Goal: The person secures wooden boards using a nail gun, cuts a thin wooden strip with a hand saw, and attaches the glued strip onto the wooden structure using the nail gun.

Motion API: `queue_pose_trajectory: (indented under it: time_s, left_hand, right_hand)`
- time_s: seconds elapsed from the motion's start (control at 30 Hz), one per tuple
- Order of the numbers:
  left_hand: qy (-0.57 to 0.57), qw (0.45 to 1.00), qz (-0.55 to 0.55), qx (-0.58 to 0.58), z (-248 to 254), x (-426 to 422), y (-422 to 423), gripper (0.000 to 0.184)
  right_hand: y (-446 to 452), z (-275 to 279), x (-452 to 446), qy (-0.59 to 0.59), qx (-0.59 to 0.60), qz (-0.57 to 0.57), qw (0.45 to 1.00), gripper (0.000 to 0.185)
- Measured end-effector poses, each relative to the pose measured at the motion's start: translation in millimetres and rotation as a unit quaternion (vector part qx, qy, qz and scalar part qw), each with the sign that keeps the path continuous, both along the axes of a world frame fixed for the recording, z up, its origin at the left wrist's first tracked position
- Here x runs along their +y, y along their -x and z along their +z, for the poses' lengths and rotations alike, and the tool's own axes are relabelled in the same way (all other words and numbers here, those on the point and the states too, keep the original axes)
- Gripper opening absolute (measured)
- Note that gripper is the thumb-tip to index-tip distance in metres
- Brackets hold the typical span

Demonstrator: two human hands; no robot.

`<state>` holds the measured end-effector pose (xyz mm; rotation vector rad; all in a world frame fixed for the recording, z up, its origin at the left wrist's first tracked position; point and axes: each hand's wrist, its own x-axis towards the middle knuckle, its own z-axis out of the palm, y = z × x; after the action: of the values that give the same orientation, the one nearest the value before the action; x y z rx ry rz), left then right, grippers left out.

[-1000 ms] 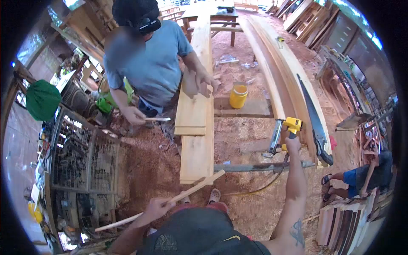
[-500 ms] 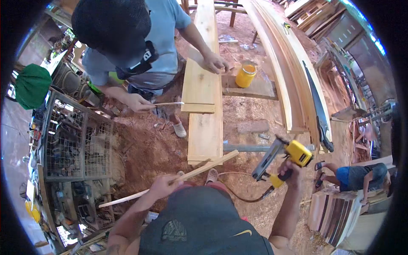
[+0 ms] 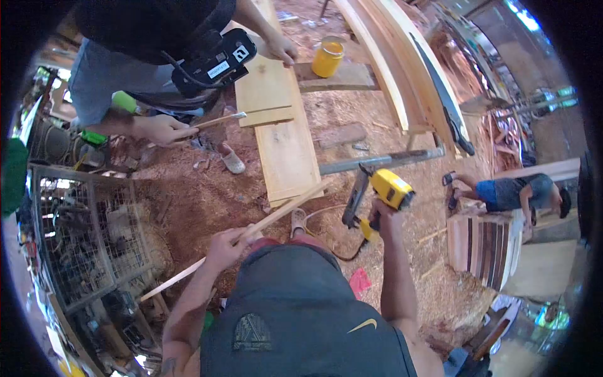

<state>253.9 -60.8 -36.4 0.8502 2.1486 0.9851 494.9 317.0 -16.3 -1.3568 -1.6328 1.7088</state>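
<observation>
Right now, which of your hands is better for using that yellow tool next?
Probably the right: my right hand has its grip around the handle of the yellow tool. My left hand looks busy holding the long thin wood strip.

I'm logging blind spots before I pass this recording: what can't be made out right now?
All in the head view:
- Trigger of the nail gun: hidden by the tool's body and the right hand.
- Middle of the wooden strip: covered by the left hand.
- Where the hose leads: lost behind the wearer's body.
- Far end of the wide board: cut off by the top edge.
- Green item: cut off by the left edge.
- Nail gun's label: too small.
</observation>
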Motion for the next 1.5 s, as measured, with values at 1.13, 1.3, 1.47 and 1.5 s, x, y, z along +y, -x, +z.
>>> queue_pose_trajectory:
  time_s: [1.13, 1.3, 1.47, 1.5]
  left_hand:
    - [0.038, 0.997, 0.021, -0.063, 6, 42, -2, 0.041]
    - [0.034, 0.999, 0.011, -0.036, -2, 43, 3, 0.042]
    - [0.036, 0.998, 0.011, -0.043, -7, 46, 6, 0.044]
    - [0.037, 0.998, 0.014, -0.052, -7, 46, 5, 0.044]
  right_hand:
    - [110, -197, 124, -0.142, -0.301, 0.038, 0.942, 0.023]
    - [112, -180, 119, -0.135, -0.283, 0.039, 0.949, 0.021]
    - [115, -142, 117, -0.072, -0.32, 0.076, 0.942, 0.045]
    - [116, -135, 115, -0.068, -0.319, 0.079, 0.942, 0.044]
